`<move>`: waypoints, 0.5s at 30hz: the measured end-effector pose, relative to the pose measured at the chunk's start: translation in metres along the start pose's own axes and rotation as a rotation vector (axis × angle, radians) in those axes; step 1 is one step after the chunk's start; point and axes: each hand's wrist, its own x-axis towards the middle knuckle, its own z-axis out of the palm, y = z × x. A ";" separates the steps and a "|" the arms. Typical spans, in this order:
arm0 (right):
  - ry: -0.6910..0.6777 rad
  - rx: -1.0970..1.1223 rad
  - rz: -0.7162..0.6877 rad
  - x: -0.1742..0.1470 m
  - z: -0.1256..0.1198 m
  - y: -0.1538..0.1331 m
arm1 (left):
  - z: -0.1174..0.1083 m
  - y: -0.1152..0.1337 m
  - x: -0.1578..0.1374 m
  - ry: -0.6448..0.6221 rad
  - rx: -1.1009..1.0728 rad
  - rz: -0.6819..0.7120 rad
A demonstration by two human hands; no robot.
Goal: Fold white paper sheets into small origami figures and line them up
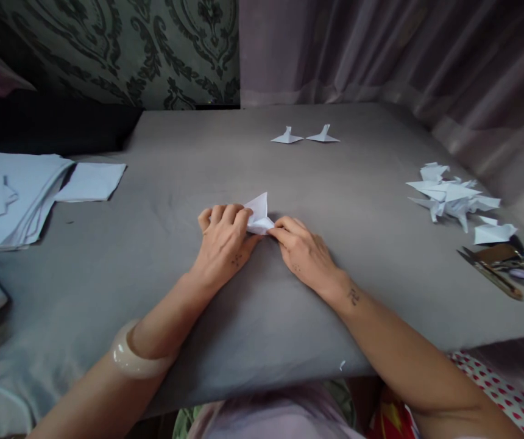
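Observation:
A piece of folded white paper (258,214) is between my two hands, just above or on the grey tablecloth; one pointed flap stands up from it. My left hand (226,239) grips its left side, fingers curled over the top and thumb at the near edge. At the right corner, my right hand (301,247) pinches the paper between thumb and fingertips. Part of the paper is hidden under my left fingers. Farther back on the table stand two finished-looking folded paper birds, a left one (287,136) and a right one (323,134).
To the right lies a pile of folded paper pieces (449,194), with scissors (490,274) and small items nearer me. Stacked white sheets (24,177) and a smaller paper piece (92,182) lie at left. Behind the table (175,164) hang curtains (317,49).

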 end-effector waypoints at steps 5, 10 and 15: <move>-0.032 -0.063 -0.004 -0.003 -0.003 -0.004 | -0.007 -0.022 0.003 -0.065 -0.085 0.097; -0.054 -0.089 -0.018 -0.004 -0.005 -0.006 | -0.014 -0.028 0.007 -0.131 -0.179 0.192; -0.076 -0.122 -0.017 -0.004 -0.007 -0.007 | -0.012 -0.025 0.007 -0.116 -0.218 0.196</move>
